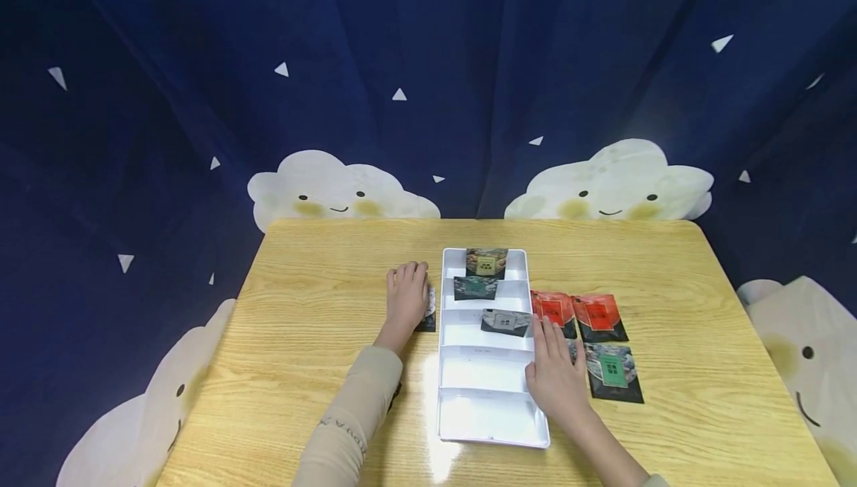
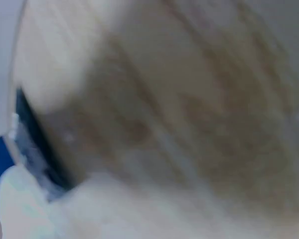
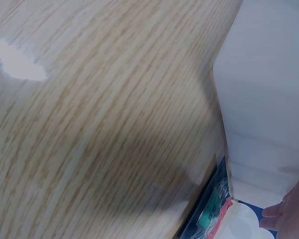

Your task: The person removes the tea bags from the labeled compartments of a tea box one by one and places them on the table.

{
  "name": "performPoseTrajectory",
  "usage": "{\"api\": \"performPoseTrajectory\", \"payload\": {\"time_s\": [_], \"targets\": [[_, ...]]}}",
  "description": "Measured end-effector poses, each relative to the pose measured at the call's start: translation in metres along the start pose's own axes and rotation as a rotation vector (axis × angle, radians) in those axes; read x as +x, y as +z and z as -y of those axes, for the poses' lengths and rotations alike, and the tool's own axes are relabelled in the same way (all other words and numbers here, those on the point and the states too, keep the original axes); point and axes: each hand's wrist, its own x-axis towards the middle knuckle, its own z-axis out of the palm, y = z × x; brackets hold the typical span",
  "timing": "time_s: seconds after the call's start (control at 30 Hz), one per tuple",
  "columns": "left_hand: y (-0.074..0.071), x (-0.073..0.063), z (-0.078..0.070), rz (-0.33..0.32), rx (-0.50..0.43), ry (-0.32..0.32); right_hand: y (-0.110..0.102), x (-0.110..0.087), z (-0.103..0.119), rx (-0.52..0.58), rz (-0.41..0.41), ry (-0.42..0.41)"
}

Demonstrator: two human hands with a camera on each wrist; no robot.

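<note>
My left hand [image 1: 407, 295] is beside the tray's left side, over a dark packet [image 1: 430, 314] that it partly covers; the left wrist view shows a packet [image 2: 37, 147] low on the table, close to the tray wall. My right hand [image 1: 557, 377] lies along the tray's right rim with its fingers extended, fingertips right at the end of a grey-labelled packet [image 1: 505, 322] in the third compartment. The white tray [image 1: 492, 420] also holds a gold-labelled packet [image 1: 486, 264] in the far compartment and a green-labelled one [image 1: 475, 288] in the second.
Right of the tray lie two red packets [image 1: 554, 311] [image 1: 599, 316] and a green-labelled packet [image 1: 614, 372]. Another packet [image 1: 572, 349] is mostly hidden under my right hand. The wooden table [image 1: 703, 368] ends at a dark blue curtain [image 1: 455, 137] with cloud prints.
</note>
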Motion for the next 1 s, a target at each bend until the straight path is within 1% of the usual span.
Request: {"api": "performPoseTrajectory", "payload": {"time_s": [0.1,0.2,0.3,0.4,0.5,0.6,0.7,0.8,0.87,1.0], "targets": [[-0.010,0.002,-0.012,-0.087,0.037,0.059,0.000,0.000,0.000,0.000,-0.001,0.001],[-0.020,0.002,-0.026,-0.148,0.046,0.135,0.001,0.000,0.000,-0.001,0.000,0.001],[-0.027,0.000,-0.041,-0.177,0.049,0.232,0.000,0.000,0.000,-0.005,-0.001,0.000],[-0.029,-0.003,-0.055,-0.174,0.079,0.329,0.000,0.000,0.000,-0.006,0.001,0.001],[-0.028,-0.007,-0.068,-0.143,0.111,0.407,0.000,0.000,0.000,-0.009,0.004,0.001],[-0.028,-0.011,-0.079,-0.077,0.135,0.466,0.000,0.000,0.000,-0.012,0.003,-0.003],[-0.028,-0.013,-0.088,0.012,0.143,0.515,0.000,0.001,0.000,-0.011,-0.003,-0.007],[-0.028,-0.013,-0.096,0.089,0.122,0.549,0.000,0.000,-0.001,-0.008,-0.012,-0.011],[-0.028,-0.013,-0.100,0.128,0.110,0.563,0.000,0.000,-0.001,-0.002,-0.020,-0.016],[-0.023,-0.014,-0.107,0.162,0.125,0.581,0.000,0.000,-0.001,0.003,-0.028,-0.021]]}}
